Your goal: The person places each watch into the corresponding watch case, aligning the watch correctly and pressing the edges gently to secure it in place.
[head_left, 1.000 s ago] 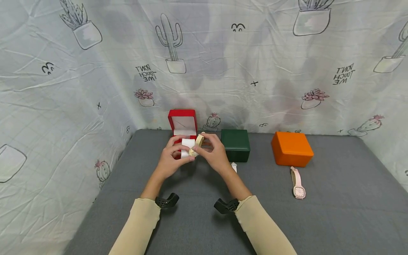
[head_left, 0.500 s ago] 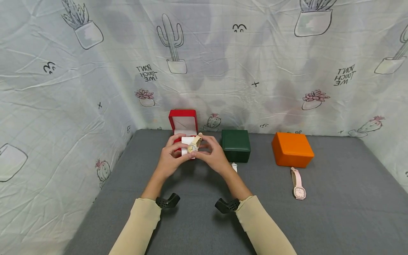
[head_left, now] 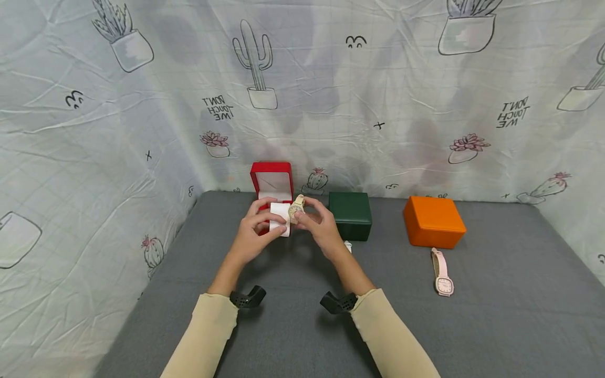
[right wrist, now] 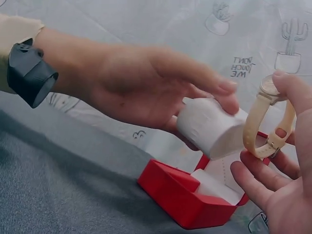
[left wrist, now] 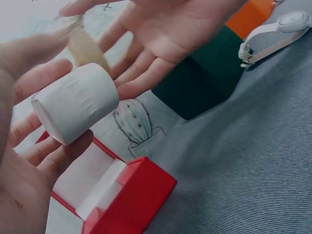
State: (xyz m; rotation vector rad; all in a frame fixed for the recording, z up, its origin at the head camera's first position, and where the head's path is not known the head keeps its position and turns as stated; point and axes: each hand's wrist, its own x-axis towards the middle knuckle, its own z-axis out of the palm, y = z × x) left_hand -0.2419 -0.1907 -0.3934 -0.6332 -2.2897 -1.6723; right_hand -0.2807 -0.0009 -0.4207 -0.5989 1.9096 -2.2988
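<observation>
My left hand grips a small white watch cushion between thumb and fingers. To its right, a cream-strapped watch is pinched in my right hand, thumb at its dial. The strap forms a buckled loop, and it stands beside the cushion, off it in the right wrist view. Behind and below both hands is an open red watch box with a white lining, its lid raised. My left hand covers much of the box's base in the head view.
A closed green box stands right of my hands, with a white watch in front, mostly hidden by my right wrist in the head view. Farther right are a closed orange box and a pink watch on the grey tabletop.
The watch swung left in front of the cushion half a second ago, then moved back right and now sits beside it. My left hand has kept its grip on the cushion.
</observation>
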